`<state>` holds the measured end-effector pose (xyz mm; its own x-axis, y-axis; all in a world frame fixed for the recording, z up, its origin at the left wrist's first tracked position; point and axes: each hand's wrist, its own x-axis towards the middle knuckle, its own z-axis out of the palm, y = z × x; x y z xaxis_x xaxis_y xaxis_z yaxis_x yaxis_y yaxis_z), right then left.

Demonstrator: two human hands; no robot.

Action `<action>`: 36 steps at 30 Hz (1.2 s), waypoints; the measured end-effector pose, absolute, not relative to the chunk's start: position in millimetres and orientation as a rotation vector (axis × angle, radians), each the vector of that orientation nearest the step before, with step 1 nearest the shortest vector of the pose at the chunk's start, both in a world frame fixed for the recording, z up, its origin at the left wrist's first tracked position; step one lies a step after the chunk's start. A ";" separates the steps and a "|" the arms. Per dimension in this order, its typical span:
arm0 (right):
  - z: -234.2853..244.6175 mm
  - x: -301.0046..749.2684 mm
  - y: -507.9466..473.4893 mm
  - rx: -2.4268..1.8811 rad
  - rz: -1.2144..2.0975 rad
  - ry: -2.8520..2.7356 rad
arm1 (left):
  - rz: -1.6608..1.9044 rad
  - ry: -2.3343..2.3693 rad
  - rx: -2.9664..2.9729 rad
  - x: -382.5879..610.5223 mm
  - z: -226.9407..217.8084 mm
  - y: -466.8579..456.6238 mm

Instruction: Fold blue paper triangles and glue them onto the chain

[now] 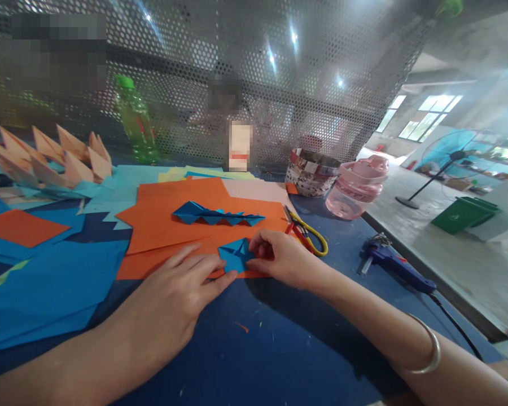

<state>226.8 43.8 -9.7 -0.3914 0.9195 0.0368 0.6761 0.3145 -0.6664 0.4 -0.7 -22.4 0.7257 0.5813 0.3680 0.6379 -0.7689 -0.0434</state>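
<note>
A small folded blue paper piece (pixel 238 255) with crossing creases lies at the front edge of the orange paper sheets (pixel 161 211). My left hand (pixel 195 273) presses its left side, with thumb and index finger on the paper and the other fingers stretched over the orange sheets. On the right side, my right hand (pixel 275 256) pinches the paper between thumb and curled fingers. Just beyond both hands rests a long, pleated blue paper form (pixel 218 214). Scissors with yellow and red handles (pixel 309 234) lie to the right of the sheets.
Blue paper sheets (pixel 55 287) spread at left, below a ring of peach folded paper (pixel 68 160). A green bottle (pixel 136 124), woven basket (pixel 313 172) and pink water bottle (pixel 358 189) stand at the back. A blue glue gun (pixel 398 265) with a cord lies near the right table edge.
</note>
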 end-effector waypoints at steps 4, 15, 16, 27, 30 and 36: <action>-9.5 232.0 48.6 -1.350 0.891 -2.198 | -0.466 -1.004 -2.790 0.4 -16.8 -2.5; -8.0 217.5 35.6 -1.510 0.630 -2.172 | -0.424 -1.064 -2.777 6.5 -5.0 -6.4; -7.5 217.9 36.1 -1.508 0.648 -2.173 | -0.429 -1.053 -2.776 5.8 -5.9 -6.0; -9.2 226.6 46.1 -1.428 0.957 -2.137 | -0.526 -0.916 -2.762 -0.3 -18.2 1.2; -9.5 222.8 43.0 -1.479 0.796 -2.152 | -0.498 -0.940 -2.761 1.1 -15.4 0.0; -10.6 230.3 49.5 -1.374 0.963 -2.146 | -0.504 -1.017 -2.811 0.4 -9.4 -2.8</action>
